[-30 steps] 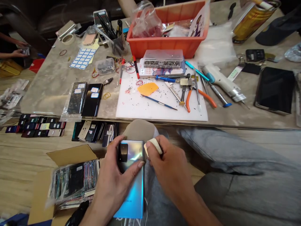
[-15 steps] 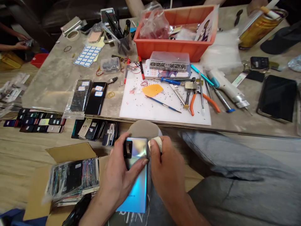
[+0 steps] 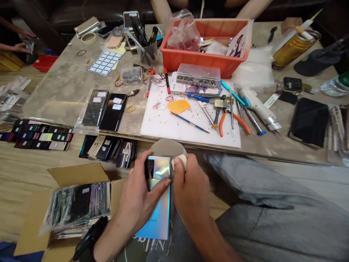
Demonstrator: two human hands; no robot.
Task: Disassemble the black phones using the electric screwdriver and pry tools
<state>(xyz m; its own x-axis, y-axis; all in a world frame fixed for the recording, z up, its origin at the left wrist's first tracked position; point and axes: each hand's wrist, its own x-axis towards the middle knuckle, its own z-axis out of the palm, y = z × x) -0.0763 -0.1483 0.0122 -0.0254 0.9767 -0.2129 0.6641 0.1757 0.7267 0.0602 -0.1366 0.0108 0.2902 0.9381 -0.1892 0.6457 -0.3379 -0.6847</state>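
On my lap, over the near table edge, lies a shiny blue-silver smartphone [image 3: 158, 214], back side up with its dark camera block at the top left. My left hand [image 3: 140, 193] is wrapped round it, fingers at the left edge and thumb across the back. Pinched between the thumb and fingers of my right hand [image 3: 192, 191] is a small cream-white piece [image 3: 182, 159], held against or right beside the phone's upper right edge. Most of that piece is hidden by the fingers, so its kind is unclear.
A white mat [image 3: 160, 123] carries an orange-handled cutter [image 3: 222, 123], a blue tweezer-like tool [image 3: 191, 122] and a screw box [image 3: 197, 75]. Behind stands an orange bin [image 3: 204, 60]. Two dark phones [image 3: 113, 112] lie left. A carton [image 3: 32, 222] of phone parts sits lower left. Another person's arms [image 3: 160, 11] show behind.
The camera view has shifted a little, so the table sits lower in it. Both hands keep their grip on the phone and the cream-white piece; the reflection on the phone's back differs.
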